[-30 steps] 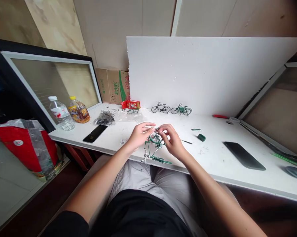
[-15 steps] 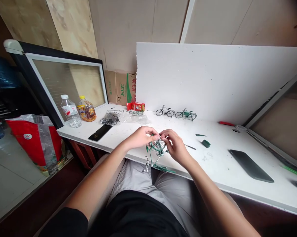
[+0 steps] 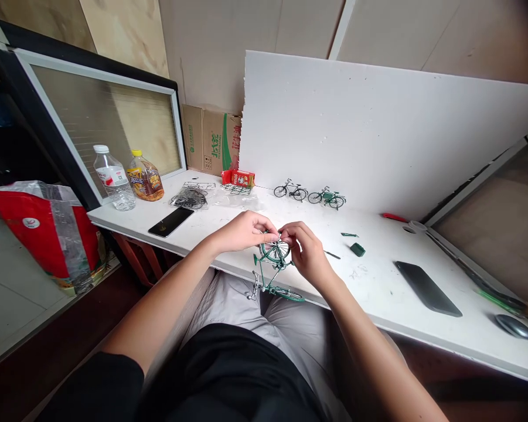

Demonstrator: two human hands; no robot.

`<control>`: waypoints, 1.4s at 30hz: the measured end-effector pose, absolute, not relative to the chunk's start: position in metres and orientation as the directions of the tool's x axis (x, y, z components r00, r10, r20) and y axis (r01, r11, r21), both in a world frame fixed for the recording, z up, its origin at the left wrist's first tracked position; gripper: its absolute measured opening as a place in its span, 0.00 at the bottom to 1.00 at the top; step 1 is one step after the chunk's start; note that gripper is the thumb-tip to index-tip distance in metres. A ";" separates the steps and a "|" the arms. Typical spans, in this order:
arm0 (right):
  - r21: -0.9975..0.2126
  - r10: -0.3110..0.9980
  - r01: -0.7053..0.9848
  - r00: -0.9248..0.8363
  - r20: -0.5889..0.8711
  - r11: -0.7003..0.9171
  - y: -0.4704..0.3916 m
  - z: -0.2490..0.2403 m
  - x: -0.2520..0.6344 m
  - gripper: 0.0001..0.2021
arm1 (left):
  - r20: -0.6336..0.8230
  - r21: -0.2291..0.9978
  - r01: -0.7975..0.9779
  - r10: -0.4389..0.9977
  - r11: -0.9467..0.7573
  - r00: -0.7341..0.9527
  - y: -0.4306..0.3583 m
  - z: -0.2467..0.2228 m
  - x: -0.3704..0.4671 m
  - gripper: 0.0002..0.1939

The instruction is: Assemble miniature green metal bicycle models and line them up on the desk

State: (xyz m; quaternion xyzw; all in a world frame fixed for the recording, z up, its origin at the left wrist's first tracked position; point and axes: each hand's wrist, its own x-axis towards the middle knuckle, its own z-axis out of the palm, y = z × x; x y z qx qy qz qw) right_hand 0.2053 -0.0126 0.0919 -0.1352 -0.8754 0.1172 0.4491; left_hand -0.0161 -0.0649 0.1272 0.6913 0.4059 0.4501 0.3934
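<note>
Where the green model bicycle (image 3: 282, 265) was: between the hands at the front edge of the white table (image 3: 369, 296), tilted, rear wheel (image 3: 276, 249) farthest from the body, handlebar (image 3: 255, 287) and front wheel (image 3: 289, 294) out over the lap; whether it touched the tabletop could not be told.
Rear-wheel step: fine fitting or adjusting at the wheel's far rim seemed in hand.
Next move there: it appeared to call for one steadying pinch and light, precise pressure from the other.
Left hand (image 3: 248, 230): it came in palm down, thumb and forefinger closed on the bicycle at that rim.
Right hand (image 3: 310, 252): its fingers curled, thumb and forefinger pinched there too; any tiny part between was hidden.
Forearms: both angled inward, elbows wide.
Green box-shaped part (image 3: 357, 249): it lay right of the right hand.
</note>
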 end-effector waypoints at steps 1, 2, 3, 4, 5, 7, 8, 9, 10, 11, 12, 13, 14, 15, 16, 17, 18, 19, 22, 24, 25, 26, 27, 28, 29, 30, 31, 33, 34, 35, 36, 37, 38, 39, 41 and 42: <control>-0.314 0.333 0.134 -0.556 0.762 0.940 -0.013 0.092 0.206 0.08 | 0.305 0.910 0.203 0.916 -0.361 0.260 -0.066 0.128 -0.015 0.10; -0.303 0.326 0.136 -0.551 0.768 0.943 -0.013 0.093 0.206 0.09 | 0.308 0.909 0.206 0.916 -0.363 0.259 -0.067 0.129 -0.014 0.10; -0.296 0.323 0.139 -0.546 0.773 0.945 -0.014 0.093 0.207 0.09 | 0.312 0.903 0.217 0.913 -0.371 0.261 -0.068 0.130 -0.014 0.10; -0.292 0.321 0.143 -0.542 0.776 0.946 -0.014 0.094 0.207 0.09 | 0.319 0.893 0.236 0.909 -0.383 0.267 -0.070 0.131 -0.013 0.10; -0.289 0.322 0.147 -0.539 0.779 0.946 -0.015 0.095 0.208 0.09 | 0.328 0.879 0.262 0.904 -0.399 0.276 -0.072 0.132 -0.013 0.10; -0.279 0.318 0.155 -0.539 0.780 0.948 -0.018 0.098 0.208 0.10 | 0.348 0.843 0.321 0.892 -0.432 0.289 -0.076 0.135 -0.012 0.09; -0.272 0.313 0.157 -0.541 0.780 0.949 -0.019 0.100 0.208 0.11 | 0.355 0.825 0.349 0.888 -0.445 0.293 -0.077 0.135 -0.012 0.09; -0.263 0.307 0.158 -0.544 0.781 0.952 -0.021 0.102 0.208 0.11 | 0.360 0.810 0.373 0.886 -0.452 0.293 -0.078 0.136 -0.012 0.08; -0.255 0.300 0.158 -0.546 0.783 0.954 -0.022 0.103 0.208 0.12 | 0.363 0.799 0.393 0.886 -0.456 0.288 -0.079 0.136 -0.012 0.08; -0.249 0.294 0.157 -0.545 0.785 0.956 -0.024 0.105 0.208 0.12 | 0.367 0.790 0.409 0.887 -0.457 0.281 -0.079 0.135 -0.012 0.08; -0.245 0.290 0.154 -0.544 0.788 0.957 -0.024 0.106 0.208 0.12 | 0.372 0.783 0.421 0.887 -0.458 0.273 -0.079 0.135 -0.011 0.08; -0.242 0.286 0.152 -0.539 0.792 0.958 -0.025 0.107 0.208 0.12 | 0.380 0.777 0.430 0.887 -0.461 0.263 -0.079 0.135 -0.011 0.08; -0.237 0.282 0.153 -0.532 0.798 0.959 -0.025 0.107 0.209 0.12 | 0.391 0.770 0.437 0.885 -0.465 0.252 -0.078 0.135 -0.011 0.08; -0.232 0.280 0.158 -0.523 0.805 0.960 -0.024 0.107 0.209 0.12 | 0.402 0.763 0.445 0.883 -0.469 0.241 -0.078 0.135 -0.010 0.09; -0.227 0.281 0.167 -0.513 0.811 0.960 -0.023 0.106 0.209 0.13 | 0.410 0.756 0.454 0.882 -0.471 0.232 -0.078 0.135 -0.009 0.09; -0.222 0.282 0.178 -0.504 0.817 0.959 -0.022 0.106 0.209 0.13 | 0.413 0.750 0.466 0.883 -0.469 0.225 -0.079 0.136 -0.008 0.08; -0.217 0.282 0.186 -0.498 0.820 0.958 -0.022 0.105 0.210 0.13 | 0.411 0.745 0.479 0.885 -0.464 0.219 -0.080 0.137 -0.008 0.08; -0.213 0.281 0.189 -0.496 0.821 0.958 -0.021 0.103 0.210 0.14 | 0.406 0.742 0.490 0.888 -0.457 0.214 -0.081 0.138 -0.007 0.08; -0.204 0.269 0.183 -0.493 0.828 0.962 -0.019 0.101 0.210 0.15 | 0.399 0.743 0.500 0.894 -0.445 0.203 -0.083 0.140 -0.004 0.06; -0.210 0.272 0.180 -0.480 0.834 0.961 -0.019 0.101 0.210 0.15 | 0.405 0.743 0.499 0.893 -0.446 0.195 -0.083 0.140 -0.003 0.06; -0.219 0.278 0.176 -0.477 0.833 0.960 -0.019 0.101 0.211 0.14 | 0.409 0.740 0.502 0.892 -0.447 0.192 -0.083 0.140 -0.002 0.06; -0.232 0.286 0.170 -0.482 0.828 0.958 -0.019 0.103 0.211 0.14 | 0.413 0.735 0.509 0.891 -0.448 0.188 -0.084 0.139 -0.002 0.06; -0.251 0.298 0.162 -0.494 0.816 0.954 -0.020 0.105 0.212 0.13 | 0.418 0.728 0.519 0.890 -0.448 0.182 -0.084 0.139 -0.002 0.06; -0.276 0.315 0.153 -0.513 0.798 0.949 -0.020 0.107 0.213 0.11 | 0.422 0.718 0.534 0.889 -0.446 0.176 -0.084 0.139 -0.001 0.06; -0.309 0.337 0.144 -0.535 0.775 0.940 -0.021 0.110 0.214 0.09 | 0.426 0.707 0.551 0.889 -0.444 0.169 -0.084 0.139 -0.001 0.07; -0.346 0.360 0.136 -0.559 0.747 0.928 -0.022 0.113 0.215 0.07 | 0.430 0.694 0.570 0.889 -0.439 0.161 -0.085 0.139 -0.001 0.07; -0.384 0.384 0.129 -0.580 0.719 0.914 -0.023 0.115 0.216 0.06 | 0.433 0.681 0.590 0.888 -0.434 0.154 -0.086 0.140 -0.001 0.07; -0.446 0.421 0.120 -0.609 0.673 0.887 -0.026 0.119 0.217 0.04 | 0.441 0.654 0.622 0.885 -0.431 0.150 -0.088 0.141 -0.001 0.08; -0.467 0.434 0.119 -0.615 0.659 0.876 -0.027 0.120 0.217 0.04 | 0.446 0.642 0.632 0.882 -0.433 0.152 -0.089 0.141 0.000 0.08; -0.481 0.445 0.119 -0.616 0.650 0.868 -0.028 0.121 0.217 0.03 | 0.449 0.634 0.639 0.880 -0.436 0.155 -0.091 0.142 0.000 0.08; -0.492 0.454 0.121 -0.616 0.644 0.862 -0.028 0.121 0.217 0.03 | 0.447 0.630 0.643 0.880 -0.436 0.159 -0.092 0.143 0.001 0.08; -0.500 0.462 0.123 -0.614 0.640 0.857 -0.029 0.121 0.216 0.03 | 0.443 0.629 0.645 0.882 -0.433 0.161 -0.092 0.143 0.002 0.08; -0.506 0.467 0.124 -0.613 0.638 0.854 -0.029 0.120 0.216 0.03 | 0.436 0.632 0.646 0.885 -0.429 0.161 -0.093 0.144 0.002 0.08; -0.510 0.470 0.125 -0.612 0.636 0.851 -0.029 0.120 0.215 0.04 | 0.429 0.637 0.644 0.889 -0.423 0.161 -0.094 0.144 0.002 0.07; -0.514 0.472 0.124 -0.613 0.633 0.849 -0.029 0.119 0.215 0.04 | 0.419 0.650 0.633 0.893 -0.420 0.162 -0.094 0.145 0.002 0.07; -0.515 0.472 0.122 -0.613 0.633 0.849 -0.029 0.118 0.215 0.04 | 0.418 0.657 0.625 0.894 -0.422 0.164 -0.094 0.145 0.002 0.07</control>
